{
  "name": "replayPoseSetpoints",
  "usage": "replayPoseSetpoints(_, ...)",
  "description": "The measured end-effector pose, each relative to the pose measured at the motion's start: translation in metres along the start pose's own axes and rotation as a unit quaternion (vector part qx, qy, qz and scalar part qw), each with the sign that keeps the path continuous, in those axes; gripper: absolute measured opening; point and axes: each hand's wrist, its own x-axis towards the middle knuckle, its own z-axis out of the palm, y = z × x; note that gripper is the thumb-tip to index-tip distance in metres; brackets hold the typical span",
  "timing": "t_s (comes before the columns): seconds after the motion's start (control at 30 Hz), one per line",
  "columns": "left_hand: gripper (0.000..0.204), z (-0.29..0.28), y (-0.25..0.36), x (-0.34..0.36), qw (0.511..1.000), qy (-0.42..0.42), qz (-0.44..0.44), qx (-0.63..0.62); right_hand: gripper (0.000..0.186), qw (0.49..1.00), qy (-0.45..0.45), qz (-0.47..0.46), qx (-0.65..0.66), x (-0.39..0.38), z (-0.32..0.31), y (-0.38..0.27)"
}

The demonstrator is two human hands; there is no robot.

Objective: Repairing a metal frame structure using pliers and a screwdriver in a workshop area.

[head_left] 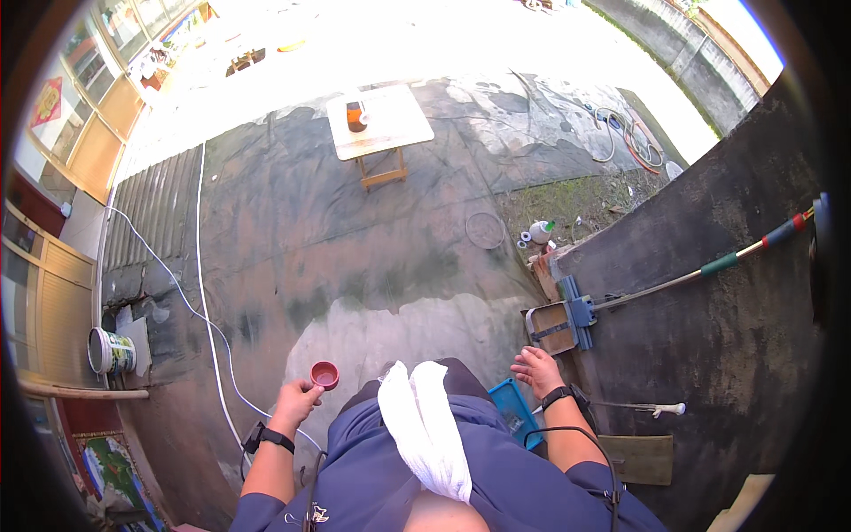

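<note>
A small red cup (325, 376) is gripped at its rim by my left hand (300, 402), held out in front of me on the left. The cup's opening faces up, and I see no contents in it. On the right, my right hand (537, 371) is raised with loosely bent fingers apart and nothing in them. Below it, partly hidden by my body and arm, is a blue plastic tray or dustpan (507, 401). A white towel (427, 426) hangs from my neck over my dark blue shirt.
A small folding table (403, 120) ahead bears an orange and dark container (356, 118). Against the right wall leans a flat mop (581, 315) with a long pole. White hoses (202, 257) run along the left ground near a bucket (113, 351). A hose coil (628, 142) lies far right.
</note>
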Motion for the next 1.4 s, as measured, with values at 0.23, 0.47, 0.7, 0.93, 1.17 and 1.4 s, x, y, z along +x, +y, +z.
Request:
replayPoseSetpoints(0.23, 0.024, 0.035, 0.168, 0.088, 0.991, -0.059, 0.122, -0.001, 0.033, 0.992, -0.108, -0.06, 0.038, 0.08, 0.081, -0.133)
replayPoseSetpoints(0.47, 0.021, 0.11, 0.316, 0.157, 0.972, -0.147, 0.177, -0.047, 0.048, 0.962, -0.232, -0.122, -0.079, 0.188, 0.17, -0.256)
replayPoseSetpoints(0.7, 0.024, 0.15, 0.405, 0.252, 0.959, -0.175, 0.224, 0.005, 0.075, 0.835, -0.372, -0.265, -0.308, 0.278, 0.235, -0.334)
replayPoseSetpoints(0.93, 0.023, 0.153, 0.453, 0.394, 0.958, -0.171, 0.231, 0.016, 0.081, 0.724, -0.407, -0.361, -0.424, 0.396, 0.309, -0.381)
replayPoseSetpoints(1.17, 0.032, 0.136, 0.508, 0.507, 0.971, -0.115, 0.208, 0.031, 0.069, 0.744, -0.357, -0.357, -0.438, 0.501, 0.385, -0.426)
replayPoseSetpoints(1.4, 0.043, 0.118, 0.525, 0.605, 0.991, 0.041, 0.118, -0.042, 0.07, 0.756, -0.265, -0.373, -0.468, 0.631, 0.439, -0.481)
